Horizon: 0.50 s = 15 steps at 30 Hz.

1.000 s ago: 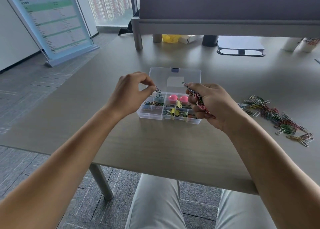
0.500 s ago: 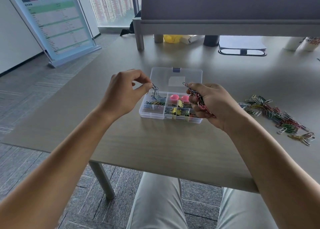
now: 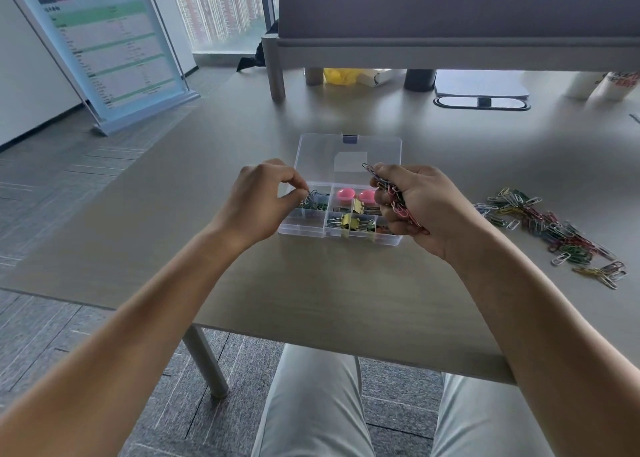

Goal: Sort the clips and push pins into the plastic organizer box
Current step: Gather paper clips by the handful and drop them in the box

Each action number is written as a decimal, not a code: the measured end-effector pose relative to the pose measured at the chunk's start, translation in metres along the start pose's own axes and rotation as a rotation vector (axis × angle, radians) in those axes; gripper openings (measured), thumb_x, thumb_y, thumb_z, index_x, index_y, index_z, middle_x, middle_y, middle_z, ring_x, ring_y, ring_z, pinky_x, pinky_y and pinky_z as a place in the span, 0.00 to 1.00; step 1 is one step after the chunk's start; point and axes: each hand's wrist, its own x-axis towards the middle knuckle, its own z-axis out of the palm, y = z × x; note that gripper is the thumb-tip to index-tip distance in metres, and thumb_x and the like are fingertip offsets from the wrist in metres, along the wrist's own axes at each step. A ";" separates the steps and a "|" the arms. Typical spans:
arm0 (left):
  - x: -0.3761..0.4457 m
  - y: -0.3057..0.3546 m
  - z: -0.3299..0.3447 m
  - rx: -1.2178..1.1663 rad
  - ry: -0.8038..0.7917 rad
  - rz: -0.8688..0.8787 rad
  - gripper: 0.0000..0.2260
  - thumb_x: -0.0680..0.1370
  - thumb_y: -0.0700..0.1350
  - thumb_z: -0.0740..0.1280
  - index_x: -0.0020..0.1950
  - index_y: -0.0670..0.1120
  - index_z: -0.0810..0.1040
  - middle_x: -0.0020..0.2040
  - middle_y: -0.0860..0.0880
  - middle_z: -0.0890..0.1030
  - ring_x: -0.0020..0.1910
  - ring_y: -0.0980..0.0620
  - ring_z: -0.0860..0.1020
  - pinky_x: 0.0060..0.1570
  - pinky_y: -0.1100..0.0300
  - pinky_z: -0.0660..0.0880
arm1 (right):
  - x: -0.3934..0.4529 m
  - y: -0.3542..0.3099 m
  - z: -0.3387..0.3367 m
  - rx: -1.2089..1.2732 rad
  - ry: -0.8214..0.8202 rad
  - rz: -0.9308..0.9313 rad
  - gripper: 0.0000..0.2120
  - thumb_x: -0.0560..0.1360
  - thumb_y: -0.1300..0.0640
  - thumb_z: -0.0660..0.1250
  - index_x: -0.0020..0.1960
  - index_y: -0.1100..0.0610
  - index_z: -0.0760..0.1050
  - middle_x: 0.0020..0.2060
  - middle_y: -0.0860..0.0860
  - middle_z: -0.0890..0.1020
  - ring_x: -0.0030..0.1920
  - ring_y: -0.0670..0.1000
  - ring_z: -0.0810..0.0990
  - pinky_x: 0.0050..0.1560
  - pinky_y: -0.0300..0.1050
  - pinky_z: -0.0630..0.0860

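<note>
A clear plastic organizer box [image 3: 301, 229] sits open on the table, its lid [image 3: 318, 151] lying flat behind it. My left hand [image 3: 259, 203] pinches a few dark paper clips [image 3: 311, 198] over the box's back-left compartment. My right hand [image 3: 420, 207] grips a bundle of coloured paper clips [image 3: 394, 197] above the box's right end. Two pink push pins [image 3: 346, 195] lie in a back compartment. Gold binder clips [image 3: 348, 221] fill the front middle one. A loose pile of coloured paper clips [image 3: 550, 229] lies on the table to the right.
A grey desk divider [image 3: 450, 16] stands at the back, with a yellow item [image 3: 337, 75], a dark cup [image 3: 419, 79] and white cups [image 3: 609, 86] beneath it. A cable grommet [image 3: 481, 103] sits back right. A sign stand [image 3: 114, 51] is on the floor to the left.
My left hand has lowered its pinched clips down to the back-left compartment. My right hand keeps its bundle in about the same place.
</note>
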 end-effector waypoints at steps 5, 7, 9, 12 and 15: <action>-0.007 -0.004 0.000 -0.032 -0.008 -0.038 0.09 0.79 0.41 0.68 0.56 0.48 0.86 0.56 0.52 0.83 0.53 0.56 0.79 0.57 0.61 0.74 | 0.000 -0.002 0.001 -0.029 0.012 -0.019 0.12 0.85 0.55 0.63 0.47 0.62 0.75 0.27 0.50 0.73 0.24 0.48 0.66 0.19 0.37 0.61; -0.010 -0.007 -0.003 -0.051 0.019 -0.072 0.13 0.79 0.39 0.66 0.61 0.47 0.83 0.61 0.51 0.81 0.58 0.54 0.78 0.60 0.60 0.73 | 0.001 -0.002 0.005 -0.047 0.003 -0.020 0.12 0.85 0.55 0.63 0.47 0.61 0.75 0.27 0.50 0.72 0.25 0.49 0.64 0.20 0.37 0.60; -0.011 -0.013 -0.004 -0.020 0.035 -0.122 0.14 0.79 0.39 0.64 0.63 0.46 0.81 0.63 0.49 0.80 0.61 0.51 0.77 0.60 0.61 0.70 | 0.003 -0.005 0.010 -0.078 -0.004 -0.019 0.12 0.85 0.55 0.63 0.46 0.61 0.75 0.28 0.51 0.71 0.25 0.49 0.64 0.20 0.38 0.59; -0.006 -0.029 -0.003 0.060 0.000 -0.278 0.15 0.80 0.42 0.62 0.65 0.45 0.78 0.66 0.45 0.77 0.66 0.44 0.73 0.61 0.58 0.67 | 0.006 -0.014 0.025 -0.140 -0.003 -0.016 0.13 0.85 0.54 0.63 0.44 0.59 0.75 0.28 0.51 0.71 0.25 0.48 0.64 0.22 0.38 0.58; -0.003 -0.039 0.001 0.139 -0.089 -0.376 0.17 0.80 0.45 0.60 0.68 0.45 0.75 0.68 0.42 0.74 0.69 0.41 0.69 0.69 0.49 0.67 | 0.013 -0.023 0.045 -0.258 0.005 -0.032 0.13 0.85 0.56 0.62 0.44 0.60 0.74 0.29 0.53 0.71 0.22 0.47 0.66 0.20 0.36 0.60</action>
